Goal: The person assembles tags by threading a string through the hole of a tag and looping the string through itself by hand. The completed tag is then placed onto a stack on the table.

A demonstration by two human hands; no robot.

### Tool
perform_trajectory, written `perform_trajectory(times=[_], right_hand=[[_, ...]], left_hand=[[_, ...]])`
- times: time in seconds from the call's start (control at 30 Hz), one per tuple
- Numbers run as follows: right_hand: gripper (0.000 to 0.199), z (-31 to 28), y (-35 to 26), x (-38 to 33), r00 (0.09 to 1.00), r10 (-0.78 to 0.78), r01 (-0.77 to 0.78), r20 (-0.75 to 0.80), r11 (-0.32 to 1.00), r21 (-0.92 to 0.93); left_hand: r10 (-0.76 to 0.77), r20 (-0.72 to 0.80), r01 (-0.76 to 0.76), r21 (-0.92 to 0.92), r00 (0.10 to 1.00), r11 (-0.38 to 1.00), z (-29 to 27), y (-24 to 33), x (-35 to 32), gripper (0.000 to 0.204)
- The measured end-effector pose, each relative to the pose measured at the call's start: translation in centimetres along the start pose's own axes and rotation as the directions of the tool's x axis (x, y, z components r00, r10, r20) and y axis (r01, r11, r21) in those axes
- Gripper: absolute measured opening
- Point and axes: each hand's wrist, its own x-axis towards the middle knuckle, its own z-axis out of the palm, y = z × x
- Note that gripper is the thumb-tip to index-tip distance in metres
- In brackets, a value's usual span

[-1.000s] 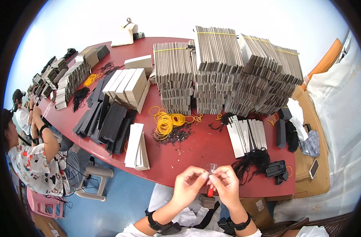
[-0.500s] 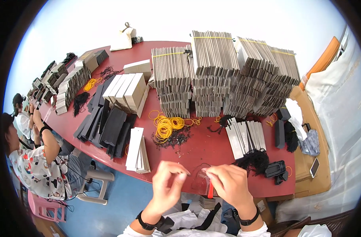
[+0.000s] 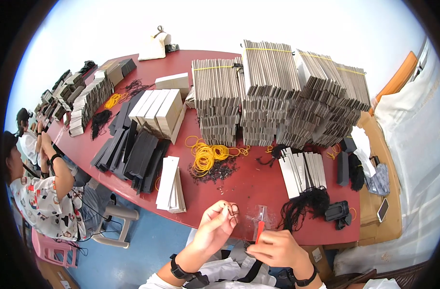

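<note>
My left hand (image 3: pixel 214 228), raised over the near table edge, pinches a thin black cord (image 3: pixel 235 211), which curls in a small loop beside the fingertips. My right hand (image 3: pixel 281 249) is lower and to the right, fingers drawn together; what they hold, if anything, is too small to make out. Just above its fingers stands a slim red-handled tool (image 3: pixel 260 230) at the table edge, next to a piece of clear plastic. A tangled bundle of black cords (image 3: pixel 304 204) lies right of the tool. Beyond it is a fanned row of light grey boards (image 3: pixel 302 173).
Tall banded stacks of grey boards (image 3: pixel 268 72) line the far side. Yellow bands (image 3: pixel 208 156) lie mid-table among black scraps. Black box pieces (image 3: pixel 140 156) and white boards (image 3: pixel 169 185) stand left. A phone (image 3: pixel 383 210) lies at right; another person (image 3: pixel 44 192) sits left.
My left hand has turned and moved slightly right, the black cord loop now showing at its fingertips. My right hand has dropped toward me, below the red handle. The view has shifted slightly.
</note>
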Motion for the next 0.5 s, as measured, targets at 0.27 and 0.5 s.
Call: perform_trajectory(times=[0.27, 0.5], right_hand=[[0.014, 1.0, 0.8, -1.5, 0.992, -0.016, -0.013, 0.126, 0.973, 0.229], [0.024, 1.1, 1.1, 0.8, 0.824, 0.565, -0.332, 0.036, 0.431, 0.839]], left_hand=[[0.17, 0.107, -0.197, 0.349, 0.98, 0.916, -0.8, -0.2, -0.4, 0.011], [-0.005, 0.396, -0.313, 0.733, 0.918, 0.604, -0.5, 0.2, -1.6, 0.006]])
